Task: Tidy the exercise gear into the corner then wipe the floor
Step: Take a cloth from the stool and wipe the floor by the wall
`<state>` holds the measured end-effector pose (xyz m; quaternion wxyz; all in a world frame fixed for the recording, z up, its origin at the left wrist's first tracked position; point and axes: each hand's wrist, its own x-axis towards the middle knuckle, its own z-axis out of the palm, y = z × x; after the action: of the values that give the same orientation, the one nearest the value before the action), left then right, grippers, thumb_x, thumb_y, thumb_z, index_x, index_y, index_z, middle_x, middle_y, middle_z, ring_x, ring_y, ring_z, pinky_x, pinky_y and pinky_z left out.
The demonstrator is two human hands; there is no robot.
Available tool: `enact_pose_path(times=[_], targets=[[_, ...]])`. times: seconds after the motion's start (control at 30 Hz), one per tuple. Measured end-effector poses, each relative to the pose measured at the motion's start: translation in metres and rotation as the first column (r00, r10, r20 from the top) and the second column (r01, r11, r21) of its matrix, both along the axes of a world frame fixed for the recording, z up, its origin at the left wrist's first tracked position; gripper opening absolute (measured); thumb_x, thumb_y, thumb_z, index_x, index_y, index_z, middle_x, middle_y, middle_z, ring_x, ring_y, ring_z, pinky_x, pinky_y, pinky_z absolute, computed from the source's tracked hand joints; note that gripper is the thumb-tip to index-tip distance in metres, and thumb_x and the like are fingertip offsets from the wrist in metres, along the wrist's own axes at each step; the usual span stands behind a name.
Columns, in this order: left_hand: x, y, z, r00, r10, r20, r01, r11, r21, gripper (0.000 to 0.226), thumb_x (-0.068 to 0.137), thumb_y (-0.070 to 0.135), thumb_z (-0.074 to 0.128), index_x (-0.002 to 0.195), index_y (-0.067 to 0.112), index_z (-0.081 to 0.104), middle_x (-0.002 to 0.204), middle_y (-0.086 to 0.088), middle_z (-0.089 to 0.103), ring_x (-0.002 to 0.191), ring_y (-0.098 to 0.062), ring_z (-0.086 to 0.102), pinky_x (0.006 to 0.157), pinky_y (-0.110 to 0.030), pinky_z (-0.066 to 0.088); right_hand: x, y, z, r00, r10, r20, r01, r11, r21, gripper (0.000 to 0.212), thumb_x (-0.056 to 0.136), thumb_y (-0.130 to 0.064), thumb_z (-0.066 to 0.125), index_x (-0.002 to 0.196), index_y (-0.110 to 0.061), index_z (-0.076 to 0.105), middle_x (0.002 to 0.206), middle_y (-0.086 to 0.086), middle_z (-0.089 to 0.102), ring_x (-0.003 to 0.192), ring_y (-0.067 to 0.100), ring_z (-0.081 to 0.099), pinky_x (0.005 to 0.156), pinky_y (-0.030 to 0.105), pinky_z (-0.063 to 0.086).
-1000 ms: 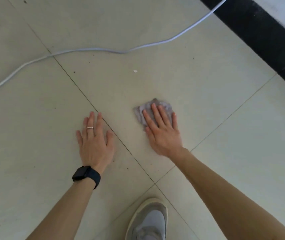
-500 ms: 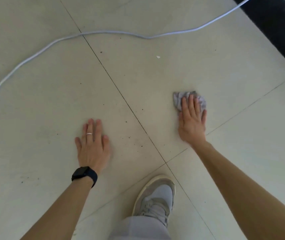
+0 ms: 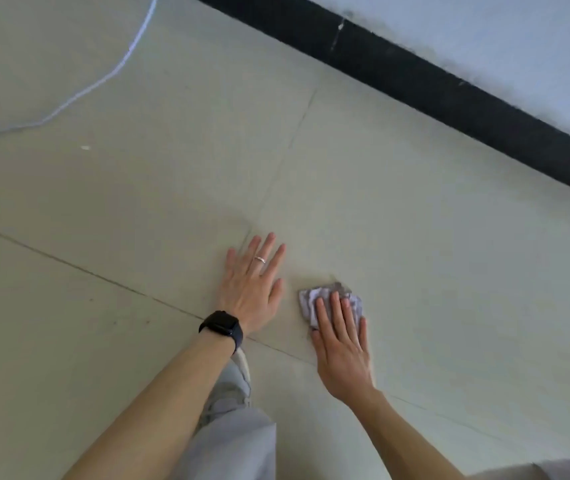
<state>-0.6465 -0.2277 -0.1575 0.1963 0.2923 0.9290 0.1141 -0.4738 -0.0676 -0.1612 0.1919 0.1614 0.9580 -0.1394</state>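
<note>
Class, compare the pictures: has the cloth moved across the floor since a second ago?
Yes. The cloth started on the white speck's side of the tile joint and now lies on the other side, farther from the speck.

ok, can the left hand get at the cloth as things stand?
Probably yes. The left hand lies flat on the floor right beside the cloth, with only bare tile between them. The right hand presses its fingers on it, though, so only its edges are free.

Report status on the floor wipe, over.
Left hand open, flat on floor. Right hand flat, fingers straight, pressing grey rag onto tile. White cable upper left, well apart from rag.
</note>
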Motion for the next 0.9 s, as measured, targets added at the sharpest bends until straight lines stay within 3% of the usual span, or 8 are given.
enact_pose_path(times=[0.2,0.37,0.5,0.6,0.8,0.9], targets=[[0.026,0.077,-0.006,0.947,-0.322,0.014,0.321,0.94,-0.112,0.064,0.098,0.056,0.021,0.155,0.043,-0.006,0.162,0.002,-0.025,0.152,-0.025,-0.01,0.113,-0.065,0.003,0.091,0.068,0.005,0.919,-0.388,0.068,0.386,0.922,0.038,0.056,0.102,-0.046,0.005,0.155,-0.039,-0.011,0.164,-0.012,-0.018,0.15,0.009,-0.02,0.124,0.047,0.004],[0.047,0.111,-0.01,0.915,-0.401,0.032,0.401,0.9,-0.173,0.068,0.093,0.066,0.016,0.151,0.048,-0.013,0.16,0.004,-0.03,0.151,-0.028,-0.016,0.11,-0.071,-0.003,0.107,0.083,0.004,0.843,-0.538,0.009,0.538,0.843,-0.009,0.055,0.101,-0.049,0.005,0.154,-0.043,-0.009,0.161,-0.019,-0.019,0.149,0.004,-0.02,0.124,0.043,0.0],[0.056,0.121,-0.016,0.922,-0.387,-0.01,0.378,0.906,-0.191,0.075,0.09,0.071,0.02,0.154,0.044,-0.006,0.165,0.001,-0.018,0.151,-0.033,-0.015,0.107,-0.075,-0.003,0.105,0.083,-0.003,0.57,-0.82,-0.055,0.82,0.572,-0.026,0.057,0.1,-0.05,0.006,0.155,-0.04,-0.009,0.162,-0.015,-0.018,0.148,0.005,-0.021,0.123,0.042,-0.004],[0.058,0.121,-0.019,0.917,-0.397,-0.022,0.386,0.901,-0.197,0.076,0.09,0.071,0.024,0.156,0.041,0.002,0.166,-0.001,-0.009,0.152,-0.035,-0.005,0.106,-0.078,0.006,0.106,0.089,-0.007,0.497,-0.865,-0.065,0.866,0.5,-0.031,0.059,0.1,-0.05,0.007,0.156,-0.037,-0.006,0.163,-0.013,-0.017,0.148,0.005,-0.022,0.123,0.042,-0.005],[0.06,0.126,-0.018,0.906,-0.419,-0.056,0.394,0.886,-0.244,0.076,0.09,0.069,0.026,0.157,0.036,0.01,0.166,-0.004,0.0,0.152,-0.036,0.0,0.106,-0.077,0.012,0.097,0.086,-0.014,0.387,-0.911,-0.141,0.915,0.399,-0.061,0.056,0.102,-0.045,0.01,0.157,-0.034,0.0,0.164,-0.013,-0.008,0.15,0.005,-0.014,0.123,0.04,-0.007],[0.058,0.13,-0.011,0.9,-0.435,-0.035,0.409,0.868,-0.282,0.076,0.09,0.066,0.031,0.156,0.036,0.014,0.166,-0.008,0.007,0.151,-0.039,0.006,0.104,-0.075,0.019,0.096,0.087,-0.013,0.387,-0.902,-0.193,0.916,0.401,-0.035,0.059,0.103,-0.025,0.036,0.158,-0.023,0.016,0.165,-0.003,0.009,0.153,0.015,0.002,0.124,0.042,0.007]])
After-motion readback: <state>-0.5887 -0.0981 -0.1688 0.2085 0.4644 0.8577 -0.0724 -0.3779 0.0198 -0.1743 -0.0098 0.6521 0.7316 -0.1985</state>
